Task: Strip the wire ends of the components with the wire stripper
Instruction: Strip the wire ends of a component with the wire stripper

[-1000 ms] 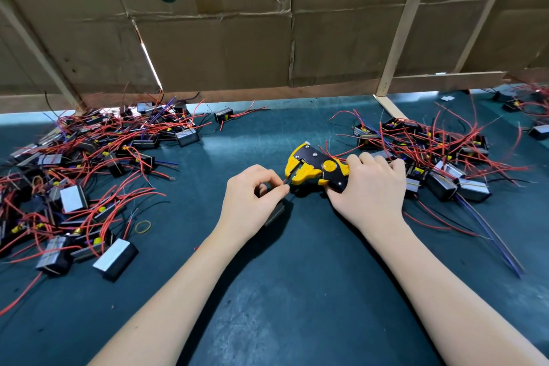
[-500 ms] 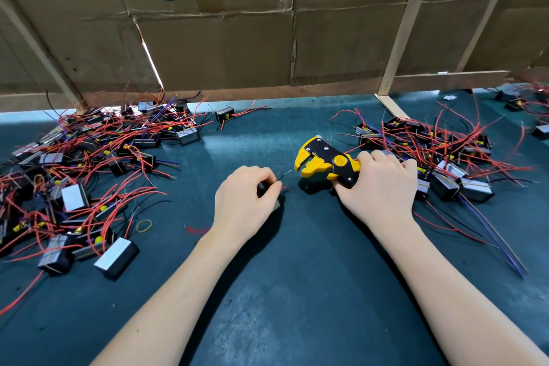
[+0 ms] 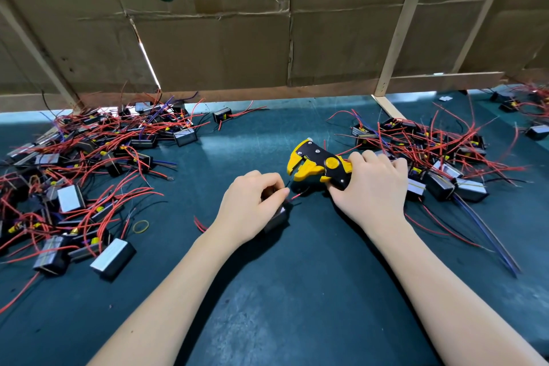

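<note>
- At the middle of the dark green mat (image 3: pixel 297 291): your left hand (image 3: pixel 248 208) pinches thin wires, one red wire (image 3: pixel 296 196) poking out, over a boxy black component (image 3: pixel 276 218).
- Just right: your right hand (image 3: pixel 372 189) grips the yellow-and-black plastic wire stripper (image 3: pixel 318 165), jaws parted, beside the wire tips.
- Left pile (image 3: pixel 89 163), right pile (image 3: pixel 430 154): blocky components, tangled red leads.
- Behind: creased cardboard wall (image 3: pixel 222 44).

Your green bench (image 3: pixel 297 291) carries wired components heaped at its left edge (image 3: pixel 74 172) and right edge (image 3: pixel 430 151), plus a rubber band (image 3: pixel 140 226).
</note>
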